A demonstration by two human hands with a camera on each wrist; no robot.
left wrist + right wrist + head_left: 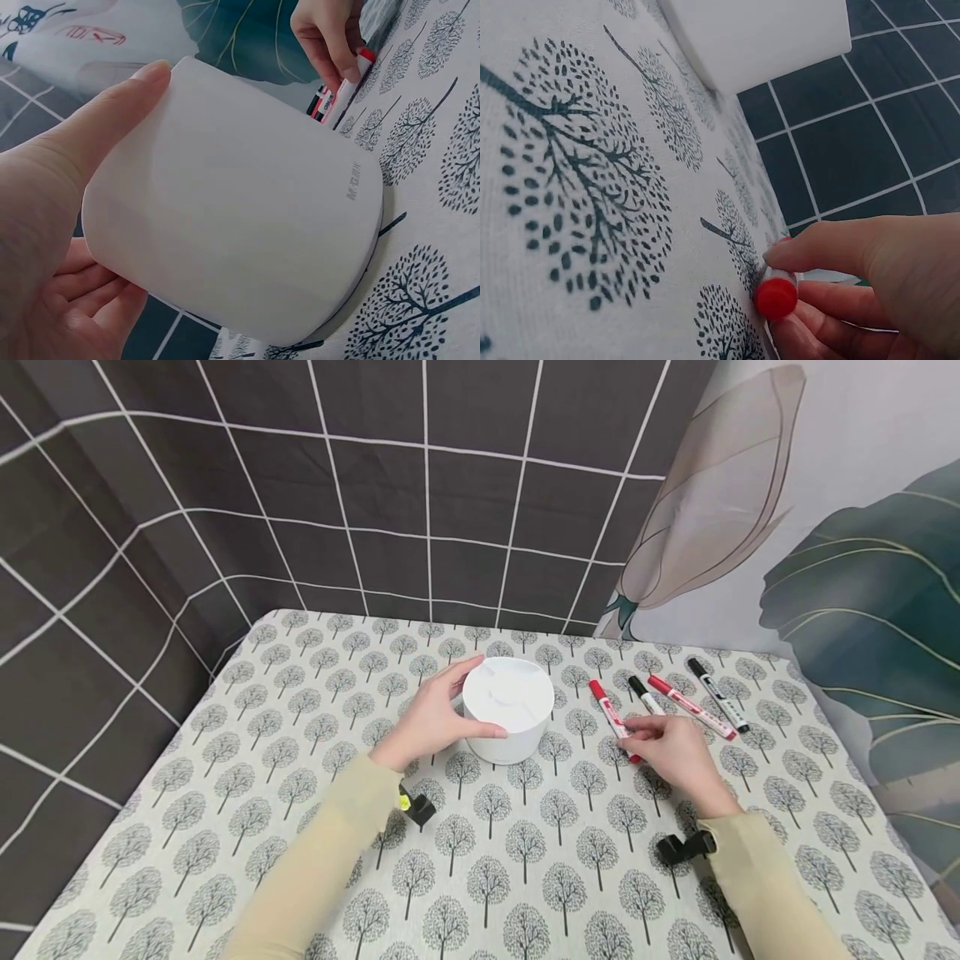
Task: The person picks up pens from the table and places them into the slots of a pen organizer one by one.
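Head view: white tub point(516, 747) stands upright mid-bench point(487, 868). Left hand point(435, 710) spread wide round its left side, thumb near, fingers far, gripping it. To the right, right hand point(671, 756) pinches the red-ended marker point(609, 710), thumb and fingers only a barrel apart; lifted or lying, can't tell. Right of that: black-capped marker point(643, 695) partly behind the hand, then red marker point(693, 706), then black marker point(717, 693).

Left wrist view: tub wall looks smooth, thin, stiff plastic; probably light, a bit slick, easily nudged, might crack if dropped. Best held as here, wide across the wall.

Right wrist view: marker's red near end pokes out of the pinch, close over the cloth. Looks rigid, light, round, so likely to roll; not fragile. Take it mid-barrel; tugging an end could pull the cap.
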